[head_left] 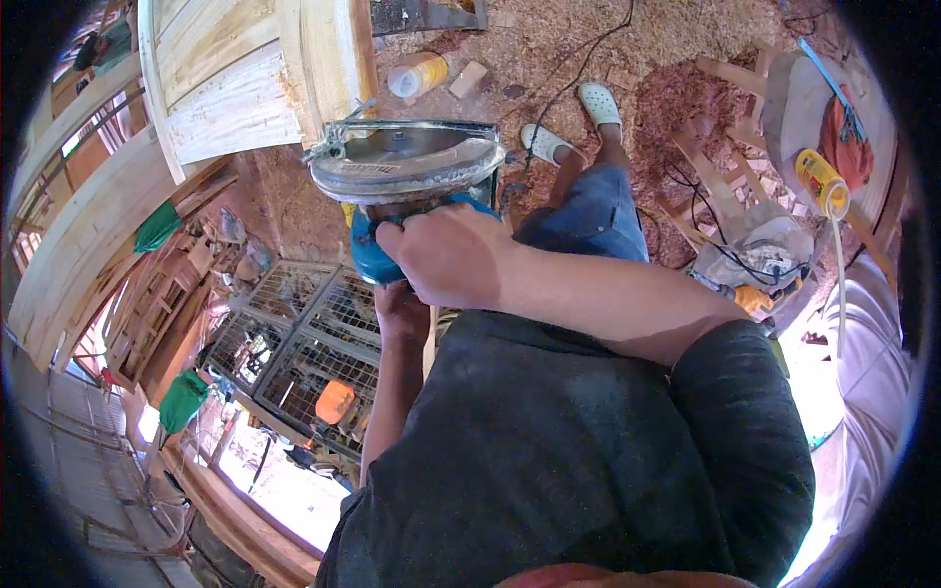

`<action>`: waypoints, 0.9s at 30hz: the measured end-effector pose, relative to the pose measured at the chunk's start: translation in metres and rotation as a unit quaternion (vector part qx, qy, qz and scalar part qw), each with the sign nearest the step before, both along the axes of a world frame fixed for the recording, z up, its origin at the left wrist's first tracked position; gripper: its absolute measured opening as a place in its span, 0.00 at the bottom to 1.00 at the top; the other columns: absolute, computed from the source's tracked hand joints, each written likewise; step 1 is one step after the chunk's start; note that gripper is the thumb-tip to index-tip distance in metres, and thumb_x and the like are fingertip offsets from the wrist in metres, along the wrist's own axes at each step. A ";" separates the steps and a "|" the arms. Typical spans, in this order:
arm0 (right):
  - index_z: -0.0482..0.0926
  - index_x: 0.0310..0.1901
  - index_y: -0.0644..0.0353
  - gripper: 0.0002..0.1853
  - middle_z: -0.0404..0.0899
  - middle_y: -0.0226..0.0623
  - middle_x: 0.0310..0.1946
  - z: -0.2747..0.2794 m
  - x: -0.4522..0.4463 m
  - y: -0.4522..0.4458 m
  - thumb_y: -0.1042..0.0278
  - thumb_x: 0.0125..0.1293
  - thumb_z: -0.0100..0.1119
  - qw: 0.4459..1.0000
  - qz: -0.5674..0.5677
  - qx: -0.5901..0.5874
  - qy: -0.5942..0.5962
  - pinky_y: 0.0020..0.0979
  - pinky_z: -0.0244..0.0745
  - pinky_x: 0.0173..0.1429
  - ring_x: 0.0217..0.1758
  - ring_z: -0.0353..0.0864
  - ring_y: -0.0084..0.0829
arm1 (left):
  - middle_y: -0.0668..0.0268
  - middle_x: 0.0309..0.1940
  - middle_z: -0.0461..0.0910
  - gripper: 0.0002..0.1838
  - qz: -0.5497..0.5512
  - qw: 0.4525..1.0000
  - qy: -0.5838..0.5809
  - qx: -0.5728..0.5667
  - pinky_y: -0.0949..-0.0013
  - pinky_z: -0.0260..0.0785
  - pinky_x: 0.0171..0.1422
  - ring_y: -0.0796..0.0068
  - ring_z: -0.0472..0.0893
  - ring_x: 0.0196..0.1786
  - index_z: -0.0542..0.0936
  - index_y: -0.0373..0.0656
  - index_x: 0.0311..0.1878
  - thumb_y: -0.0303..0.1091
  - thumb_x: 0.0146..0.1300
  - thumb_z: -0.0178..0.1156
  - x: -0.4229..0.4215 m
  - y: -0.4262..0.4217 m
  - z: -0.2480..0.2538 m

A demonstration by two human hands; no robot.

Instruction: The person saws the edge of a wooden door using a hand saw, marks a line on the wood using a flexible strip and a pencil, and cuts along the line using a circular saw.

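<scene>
A teal circular saw (374,253) with a dusty round blade guard is held up in front of my chest, its flat metal base plate and guard facing away from me. My right hand (456,257) is closed around its body, thumb folded over the teal housing. Just below, my left hand (400,306) reaches up against the saw's underside; its fingers are mostly hidden behind the saw and the right hand. Beyond the saw stands a pale wooden panelled piece (230,88), close to the base plate's left end.
A yellow-labelled bottle (419,75) and a wood block (469,79) lie on the sawdust-covered floor, near a dark cable (569,73). A wire-mesh crate (319,333) stands at left. On the right are a round stump (789,108), another yellow bottle (821,183) and scrap wood (716,181).
</scene>
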State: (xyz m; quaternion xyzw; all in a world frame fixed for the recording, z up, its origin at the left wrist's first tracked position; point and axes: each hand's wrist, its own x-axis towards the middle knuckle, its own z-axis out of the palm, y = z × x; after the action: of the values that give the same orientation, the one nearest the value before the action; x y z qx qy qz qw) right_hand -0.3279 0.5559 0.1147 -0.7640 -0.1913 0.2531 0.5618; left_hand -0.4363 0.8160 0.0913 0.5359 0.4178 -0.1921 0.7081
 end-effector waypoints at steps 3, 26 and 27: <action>0.75 0.46 0.61 0.11 0.86 0.51 0.34 -0.001 0.000 0.003 0.67 0.65 0.59 1.000 -0.010 0.009 -0.006 0.55 0.84 0.43 0.38 0.89 0.56 | 0.65 0.65 0.79 0.33 0.000 1.000 -0.001 0.000 0.56 0.73 0.72 0.65 0.80 0.67 0.69 0.45 0.73 0.34 0.64 0.64 0.003 0.000 0.000; 0.77 0.43 0.62 0.09 0.86 0.51 0.31 -0.006 0.009 0.016 0.68 0.63 0.61 0.999 -0.008 0.026 -0.027 0.52 0.84 0.43 0.38 0.90 0.54 | 0.65 0.66 0.78 0.33 -0.006 0.999 0.033 0.033 0.55 0.70 0.74 0.64 0.78 0.69 0.68 0.46 0.74 0.39 0.66 0.64 0.010 0.008 0.000; 0.77 0.43 0.62 0.10 0.86 0.51 0.31 -0.006 0.008 0.016 0.68 0.63 0.61 0.999 -0.013 0.025 -0.031 0.52 0.84 0.43 0.38 0.90 0.53 | 0.65 0.66 0.78 0.33 0.004 0.999 0.027 0.023 0.55 0.71 0.74 0.64 0.78 0.69 0.68 0.46 0.74 0.38 0.66 0.64 0.011 0.003 0.003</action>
State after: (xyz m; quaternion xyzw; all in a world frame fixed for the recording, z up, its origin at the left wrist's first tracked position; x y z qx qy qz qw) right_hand -0.3195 0.5718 0.1086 -0.7599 -0.2054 0.2170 0.5773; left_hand -0.4248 0.8191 0.0944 0.5448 0.4435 -0.1943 0.6847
